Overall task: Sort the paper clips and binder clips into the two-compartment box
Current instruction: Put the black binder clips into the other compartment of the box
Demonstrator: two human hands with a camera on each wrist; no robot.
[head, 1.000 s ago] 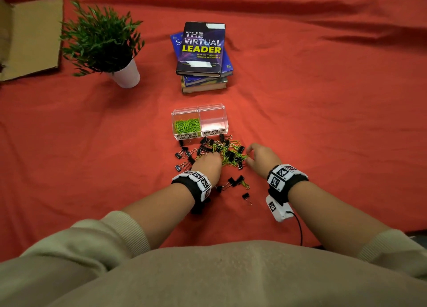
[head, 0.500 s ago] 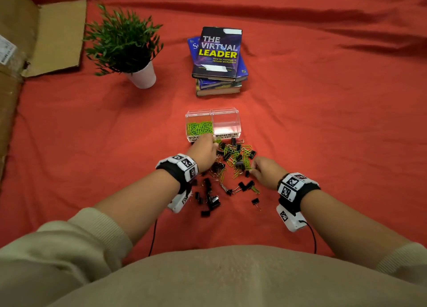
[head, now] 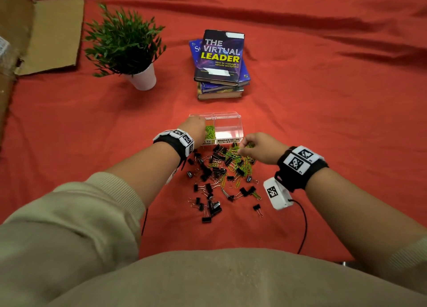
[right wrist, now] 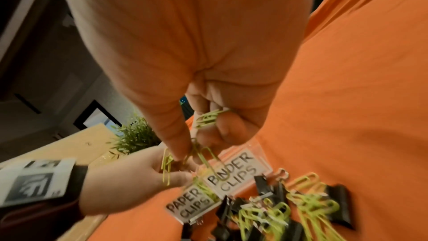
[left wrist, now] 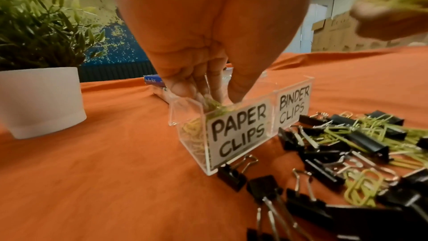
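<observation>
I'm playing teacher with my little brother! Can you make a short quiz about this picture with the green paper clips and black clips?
1. True or false: the BINDER CLIPS side of the clear plastic two-compartment box already holds black metal binder clips.
2. Which hand has its fingertips in the PAPER CLIPS side? A) left hand B) right hand C) neither
3. Fill in: the right hand pinches a bunch of green wire ____ clips.

Key
1. False: that side looks empty; the binder clips lie on the orange cloth.
2. A
3. paper
</observation>
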